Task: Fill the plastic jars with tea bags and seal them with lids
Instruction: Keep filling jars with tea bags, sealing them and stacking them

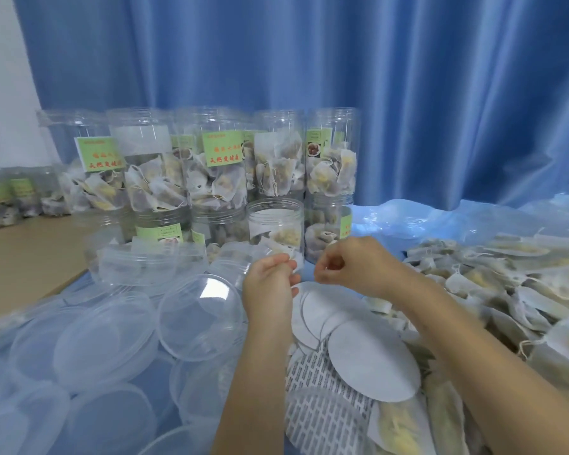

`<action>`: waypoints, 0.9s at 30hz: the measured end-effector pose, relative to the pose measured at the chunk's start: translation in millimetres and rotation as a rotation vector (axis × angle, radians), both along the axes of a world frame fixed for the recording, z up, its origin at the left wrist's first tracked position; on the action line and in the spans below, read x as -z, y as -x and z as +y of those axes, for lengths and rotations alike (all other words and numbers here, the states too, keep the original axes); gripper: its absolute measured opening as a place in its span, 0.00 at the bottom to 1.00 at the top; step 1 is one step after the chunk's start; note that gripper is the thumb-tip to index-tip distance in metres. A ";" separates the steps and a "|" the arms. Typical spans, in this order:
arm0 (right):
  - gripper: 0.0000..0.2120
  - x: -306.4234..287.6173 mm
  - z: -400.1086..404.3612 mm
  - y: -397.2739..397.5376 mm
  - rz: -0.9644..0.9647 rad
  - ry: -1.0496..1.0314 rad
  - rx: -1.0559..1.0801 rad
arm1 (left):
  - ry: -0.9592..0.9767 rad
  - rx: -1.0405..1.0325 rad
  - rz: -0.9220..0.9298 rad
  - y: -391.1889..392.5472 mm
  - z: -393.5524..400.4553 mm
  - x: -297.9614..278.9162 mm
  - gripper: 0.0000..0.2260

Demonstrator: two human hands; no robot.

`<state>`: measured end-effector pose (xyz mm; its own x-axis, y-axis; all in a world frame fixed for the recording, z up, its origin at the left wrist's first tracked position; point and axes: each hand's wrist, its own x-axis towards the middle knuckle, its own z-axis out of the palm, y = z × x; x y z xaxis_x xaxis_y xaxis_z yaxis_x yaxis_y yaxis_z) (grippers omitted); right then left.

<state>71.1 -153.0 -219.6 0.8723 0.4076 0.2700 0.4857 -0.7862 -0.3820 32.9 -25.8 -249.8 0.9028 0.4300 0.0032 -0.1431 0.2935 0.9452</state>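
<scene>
The left hand (270, 284) had its fingers curled, pinching a small white paper tea bag (294, 257) just before a short clear plastic jar (275, 221). The right hand (349, 267) hovered beside it, fingers curled; whether it pinched anything could not be told. Clear round plastic lids (199, 316) lay left of the hands.

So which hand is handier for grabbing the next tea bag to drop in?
Probably the right hand: the loose tea bags are heaped on its side, just beyond it. The left hand already pinches something white by the open jar, and only clear lids lie on its side.
</scene>
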 end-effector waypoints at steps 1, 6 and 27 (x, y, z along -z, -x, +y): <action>0.07 -4.0 -2.1 3.2 0.018 0.048 -0.008 | -0.010 0.002 0.005 0.0 -0.1 0.0 0.09; 0.11 -28.7 -25.5 13.5 0.275 0.183 -0.120 | -0.124 -0.006 -0.005 0.4 -0.2 2.4 0.09; 0.01 -19.5 -37.0 8.2 0.398 -0.137 -0.325 | -0.641 -0.114 -0.142 12.7 7.8 -17.9 0.11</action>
<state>62.9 -190.0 -200.1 0.7527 0.6582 0.0138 0.4929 -0.5494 -0.6747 20.2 -18.0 -232.0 0.8237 0.3965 0.4053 -0.2755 -0.3449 0.8973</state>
